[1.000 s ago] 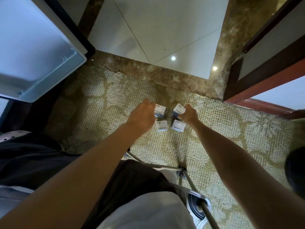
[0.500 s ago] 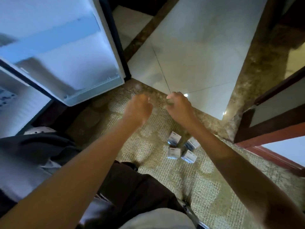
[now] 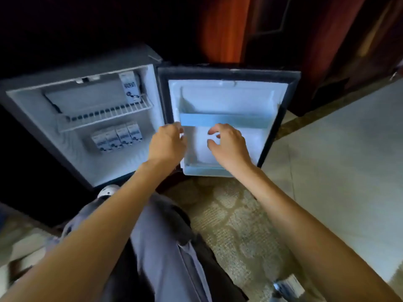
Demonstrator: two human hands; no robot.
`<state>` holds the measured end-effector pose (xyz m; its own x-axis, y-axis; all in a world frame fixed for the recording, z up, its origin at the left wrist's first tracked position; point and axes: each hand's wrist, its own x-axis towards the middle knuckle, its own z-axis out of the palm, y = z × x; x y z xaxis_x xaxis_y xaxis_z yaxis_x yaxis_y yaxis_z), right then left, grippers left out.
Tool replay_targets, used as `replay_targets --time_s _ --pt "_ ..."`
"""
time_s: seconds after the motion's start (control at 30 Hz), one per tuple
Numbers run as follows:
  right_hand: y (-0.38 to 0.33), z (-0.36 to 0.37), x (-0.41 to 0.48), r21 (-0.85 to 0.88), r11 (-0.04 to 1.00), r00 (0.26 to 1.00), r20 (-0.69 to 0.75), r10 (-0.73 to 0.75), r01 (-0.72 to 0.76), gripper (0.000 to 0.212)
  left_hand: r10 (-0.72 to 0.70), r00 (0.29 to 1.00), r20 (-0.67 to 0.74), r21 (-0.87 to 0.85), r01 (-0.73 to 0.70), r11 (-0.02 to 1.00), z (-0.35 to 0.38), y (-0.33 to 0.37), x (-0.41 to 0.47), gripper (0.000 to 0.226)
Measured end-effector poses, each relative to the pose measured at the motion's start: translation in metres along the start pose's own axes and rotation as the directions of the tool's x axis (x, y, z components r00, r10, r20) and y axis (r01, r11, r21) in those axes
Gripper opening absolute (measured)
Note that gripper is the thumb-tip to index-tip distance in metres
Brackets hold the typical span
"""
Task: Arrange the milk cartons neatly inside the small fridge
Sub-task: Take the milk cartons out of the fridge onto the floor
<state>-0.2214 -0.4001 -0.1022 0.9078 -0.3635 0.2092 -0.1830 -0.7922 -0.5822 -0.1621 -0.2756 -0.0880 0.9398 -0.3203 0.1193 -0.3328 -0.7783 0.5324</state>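
Observation:
The small fridge (image 3: 43,118) stands open, its door (image 3: 226,73) swung out to the right. One white-and-blue milk carton (image 3: 130,88) stands upright at the right end of the wire shelf (image 3: 104,118). Below it, several milk cartons (image 3: 117,137) stand in a tight row on the fridge floor. My left hand (image 3: 166,142) hovers by the door's hinge edge with fingers loosely curled and nothing in it. My right hand (image 3: 226,144) is in front of the door's inner lining, fingers apart and empty, just under the blue door rail (image 3: 226,122).
A patterned beige rug (image 3: 235,225) lies under me, with pale floor tiles (image 3: 340,171) to the right. Dark wooden furniture (image 3: 327,51) rises behind the door. My legs in grey trousers (image 3: 165,247) fill the lower middle. The door's lower bin (image 3: 207,170) holds nothing.
My view has swung up from the rug to the open fridge. Both hands rose empty from the cartons on the rug to the fridge door; those cartons are out of view.

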Motion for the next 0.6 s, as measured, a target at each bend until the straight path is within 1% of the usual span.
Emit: replay_targets --time_s 0.13,0.23,0.3,0.37,0.5,0.57,0.6 --pt "-0.056 0.035 0.044 0.034 0.995 0.993 0.068 -0.092 0.090 0.026 -0.100 0.994 -0.052 0.015 0.101 0.995 -0.042 -0.042 0.023 0.023" --pt "-0.087 0.067 0.074 0.044 0.991 0.985 0.112 -0.132 0.128 0.023 -0.152 0.986 -0.067 0.033 0.155 0.987 -0.060 -0.072 0.043 0.013" --pt "-0.102 0.091 0.093 0.056 0.990 0.979 0.152 -0.136 0.129 0.022 -0.179 0.981 -0.072 0.047 0.183 0.982 -0.065 -0.093 0.058 0.018" --pt "-0.111 0.115 0.112 0.078 0.990 0.974 0.185 -0.133 0.120 0.023 -0.208 0.976 -0.060 0.062 0.211 0.975 -0.067 -0.113 0.073 0.026" --pt "-0.115 0.164 0.153 0.083 0.995 0.969 0.235 -0.081 0.063 0.025 -0.260 0.966 -0.014 0.104 0.260 0.960 -0.058 -0.153 0.103 0.033" --pt "-0.111 0.188 0.176 0.096 0.995 0.973 0.227 -0.033 0.012 0.027 -0.275 0.961 0.013 0.111 0.272 0.956 -0.050 -0.172 0.119 0.034" --pt "-0.110 0.198 0.188 0.108 0.994 0.978 0.209 -0.001 -0.022 0.031 -0.282 0.959 0.027 0.116 0.277 0.954 -0.046 -0.181 0.127 0.033"
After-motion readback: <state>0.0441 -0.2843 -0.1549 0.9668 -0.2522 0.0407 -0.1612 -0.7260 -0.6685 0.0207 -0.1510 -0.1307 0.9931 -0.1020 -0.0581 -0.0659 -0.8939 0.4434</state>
